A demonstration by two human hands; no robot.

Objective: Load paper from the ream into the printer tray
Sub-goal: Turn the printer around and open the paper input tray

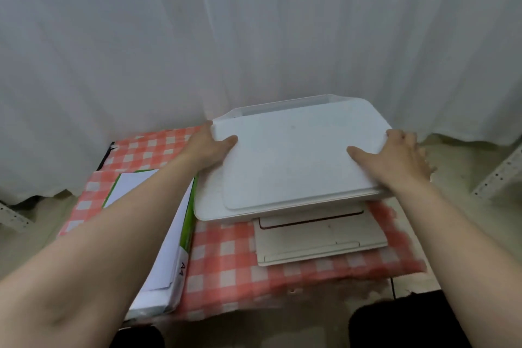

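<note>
**A:** Both hands are on the printer (293, 161), which sits on the checked cloth (226, 268) right of centre. The left hand (204, 145) clasps its far left corner, thumb flat on the lid, fingers wrapped round the edge and out of sight.

**B:** And the right hand (398, 159) mirrors it on the right edge, thumb on top, fingers curling down the side. Both are holding the printer, and neither has paper.

**A:** So where's the paper? The ream (169, 246) lies just left of the printer, partly under the left forearm. Its green wrapper (187, 223) is open and white sheets show.

**B:** The rear tray (285, 106), that pale flap at the far edge against the curtain (254, 37), looks like the feed slot. I can't tell whether it's fully raised, and I see no paper in it. The output tray (322, 240) is pulled out on the near side.

**A:** My read is that this is squaring the machine up before loading.

**B:** To do it well, move both sides evenly so the cloth doesn't ruck, and leave room at the far side for that flap to tilt back.

**A:** Then take a modest stack with its edges tapped flush, not the whole ream.

**B:** And mind the left forearm, which could drag the loose top sheets.
</note>
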